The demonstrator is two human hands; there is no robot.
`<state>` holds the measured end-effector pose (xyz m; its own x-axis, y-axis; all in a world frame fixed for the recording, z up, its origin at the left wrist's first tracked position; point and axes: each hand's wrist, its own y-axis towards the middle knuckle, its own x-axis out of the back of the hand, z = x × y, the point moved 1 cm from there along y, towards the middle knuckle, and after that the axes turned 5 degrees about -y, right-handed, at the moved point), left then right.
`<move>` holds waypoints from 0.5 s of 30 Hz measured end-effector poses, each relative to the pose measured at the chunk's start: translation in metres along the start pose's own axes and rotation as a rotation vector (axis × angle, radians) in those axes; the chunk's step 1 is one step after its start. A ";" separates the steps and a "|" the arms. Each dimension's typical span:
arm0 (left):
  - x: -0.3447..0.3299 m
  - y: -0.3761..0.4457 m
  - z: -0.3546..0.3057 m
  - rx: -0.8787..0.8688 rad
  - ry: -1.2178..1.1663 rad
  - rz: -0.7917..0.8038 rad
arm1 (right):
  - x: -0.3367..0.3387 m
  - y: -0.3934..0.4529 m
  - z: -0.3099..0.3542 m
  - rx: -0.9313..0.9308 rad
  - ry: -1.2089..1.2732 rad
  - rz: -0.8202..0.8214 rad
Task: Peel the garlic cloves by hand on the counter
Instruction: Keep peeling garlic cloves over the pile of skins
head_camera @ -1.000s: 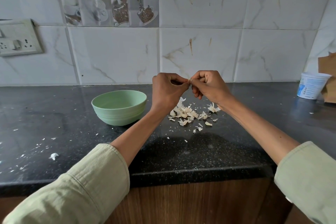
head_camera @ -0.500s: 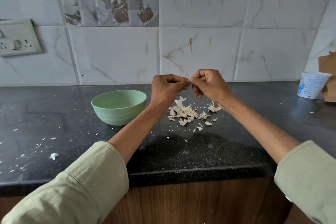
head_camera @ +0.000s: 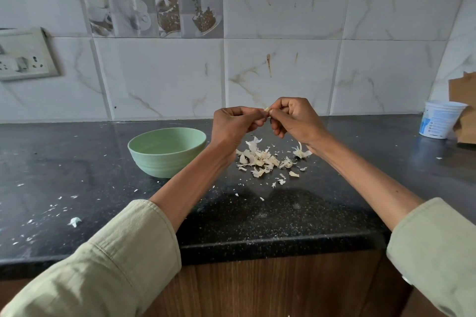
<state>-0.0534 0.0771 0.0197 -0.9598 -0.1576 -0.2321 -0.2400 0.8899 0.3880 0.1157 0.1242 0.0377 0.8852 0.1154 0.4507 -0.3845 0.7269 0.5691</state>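
Observation:
Both hands are raised together above the black counter [head_camera: 257,216]. My left hand [head_camera: 231,126] and my right hand [head_camera: 296,118] pinch one small pale garlic clove [head_camera: 267,110] between their fingertips; only its tip shows. Below the hands lies a heap of white garlic skins [head_camera: 260,158] on the counter, with a separate curl of skin [head_camera: 300,152] to its right. A pale green bowl [head_camera: 164,159] stands to the left of the heap, beside my left forearm; its inside is hidden from this angle.
A white plastic tub [head_camera: 439,119] stands at the far right against brown cardboard [head_camera: 462,110]. Small skin flakes [head_camera: 74,221] are scattered over the counter's left part. A switch socket [head_camera: 24,55] is on the tiled wall at left. The counter's front edge runs below my forearms.
My hands have stayed together on the clove, shifting only slightly as the fingers work at it. The bowl and skin heap have not moved.

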 end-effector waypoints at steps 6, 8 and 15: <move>0.001 0.002 0.002 0.072 -0.098 0.067 | 0.001 0.000 0.000 -0.001 0.002 -0.020; 0.000 0.003 0.002 0.078 -0.101 0.089 | 0.001 0.000 -0.001 -0.014 -0.006 -0.040; -0.002 0.003 0.004 0.099 -0.063 0.119 | 0.004 -0.001 -0.001 -0.051 -0.073 -0.099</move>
<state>-0.0512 0.0821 0.0177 -0.9689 -0.0247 -0.2464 -0.1072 0.9388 0.3273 0.1196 0.1246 0.0381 0.8960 -0.0064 0.4439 -0.2810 0.7659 0.5783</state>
